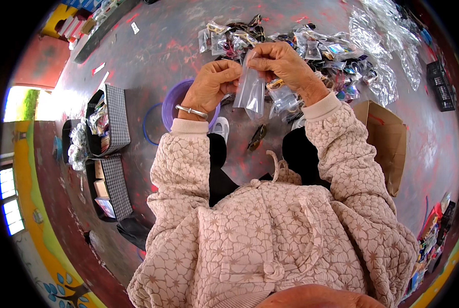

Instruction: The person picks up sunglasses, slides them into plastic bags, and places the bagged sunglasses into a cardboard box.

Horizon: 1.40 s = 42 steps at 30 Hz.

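Observation:
A clear plastic bag (251,93) hangs in front of me, see-through and seemingly flat. At its top edge, my right hand (286,64) pinches it between thumb and fingers. My left hand (209,86), with a silver bangle at the wrist, is closed at the bag's left edge, fingertips pressed together on the plastic. Below the bag, a pair of dark sunglasses (257,137) lies on the floor between my knees. Just beyond my hands spreads a heap of sunglasses (337,64), many of them in clear bags.
A purple basin (169,110) stands beneath my left wrist. Checked fabric boxes (118,120) holding packets sit at the left. To the right are an open cardboard box (388,143), crumpled clear plastic sheeting (381,49) and a black crate (440,87).

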Each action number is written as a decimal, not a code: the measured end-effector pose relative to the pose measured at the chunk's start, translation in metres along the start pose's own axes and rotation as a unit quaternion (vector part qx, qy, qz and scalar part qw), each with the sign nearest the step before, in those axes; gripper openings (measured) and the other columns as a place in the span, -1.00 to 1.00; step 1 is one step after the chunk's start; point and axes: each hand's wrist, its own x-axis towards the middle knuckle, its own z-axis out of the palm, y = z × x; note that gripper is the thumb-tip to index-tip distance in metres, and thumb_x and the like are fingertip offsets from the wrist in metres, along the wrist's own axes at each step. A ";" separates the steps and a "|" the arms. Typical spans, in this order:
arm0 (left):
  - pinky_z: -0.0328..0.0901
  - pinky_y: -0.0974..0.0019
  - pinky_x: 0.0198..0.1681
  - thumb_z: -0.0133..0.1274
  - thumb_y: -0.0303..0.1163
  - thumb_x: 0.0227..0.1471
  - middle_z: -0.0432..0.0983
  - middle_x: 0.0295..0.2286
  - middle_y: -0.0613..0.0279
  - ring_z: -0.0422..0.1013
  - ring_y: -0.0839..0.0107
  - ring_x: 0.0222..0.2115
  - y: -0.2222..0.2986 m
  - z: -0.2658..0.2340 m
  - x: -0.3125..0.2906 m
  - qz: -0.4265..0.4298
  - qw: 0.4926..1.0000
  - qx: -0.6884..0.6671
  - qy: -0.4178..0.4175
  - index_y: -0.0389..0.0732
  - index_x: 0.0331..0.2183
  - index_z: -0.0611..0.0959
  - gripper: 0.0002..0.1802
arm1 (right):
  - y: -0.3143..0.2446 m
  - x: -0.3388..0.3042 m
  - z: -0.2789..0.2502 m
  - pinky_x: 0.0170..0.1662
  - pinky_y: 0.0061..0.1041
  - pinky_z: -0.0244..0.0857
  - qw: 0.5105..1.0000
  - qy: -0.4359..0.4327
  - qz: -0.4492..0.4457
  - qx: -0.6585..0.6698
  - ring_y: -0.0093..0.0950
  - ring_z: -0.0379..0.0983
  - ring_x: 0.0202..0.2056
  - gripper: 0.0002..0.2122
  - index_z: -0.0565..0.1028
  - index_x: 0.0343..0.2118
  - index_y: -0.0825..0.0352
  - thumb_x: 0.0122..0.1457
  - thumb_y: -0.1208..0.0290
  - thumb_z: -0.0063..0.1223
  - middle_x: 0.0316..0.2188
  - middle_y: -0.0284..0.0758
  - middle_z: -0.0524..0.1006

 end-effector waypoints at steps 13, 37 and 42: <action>0.36 0.52 -0.48 0.11 -0.42 -0.09 0.41 -0.55 0.37 0.38 0.61 -0.56 0.002 0.001 -0.003 0.011 0.999 -0.004 -0.049 -0.22 -0.48 0.50 -0.88 | -0.001 0.000 0.001 -0.66 -0.75 0.09 1.000 -0.012 -0.009 -0.020 -0.73 0.21 -0.72 -0.88 0.48 -0.55 0.34 0.04 0.43 0.07 -0.75 -0.49 0.35; 0.25 0.63 -0.52 0.03 -0.45 -0.03 0.47 -0.53 0.25 0.38 0.61 -0.54 -0.002 0.003 0.002 0.020 0.998 0.064 -0.006 -0.28 -0.47 0.52 -0.91 | 0.008 0.004 0.005 -0.64 -0.75 0.05 0.996 0.056 -0.012 -0.064 -0.76 0.19 -0.70 -0.91 0.50 -0.53 0.38 -0.03 0.47 0.05 -0.73 -0.51 0.35; 0.19 0.63 -0.55 -0.01 -0.48 -0.06 0.43 -0.57 0.33 0.31 0.65 -0.59 -0.001 0.012 -0.002 0.022 0.995 0.085 0.036 -0.24 -0.49 0.51 -0.95 | 0.010 0.003 0.006 -0.62 -0.79 0.03 0.995 0.051 -0.012 -0.087 -0.80 0.15 -0.67 -0.91 0.50 -0.50 0.31 -0.01 0.40 0.04 -0.68 -0.57 0.35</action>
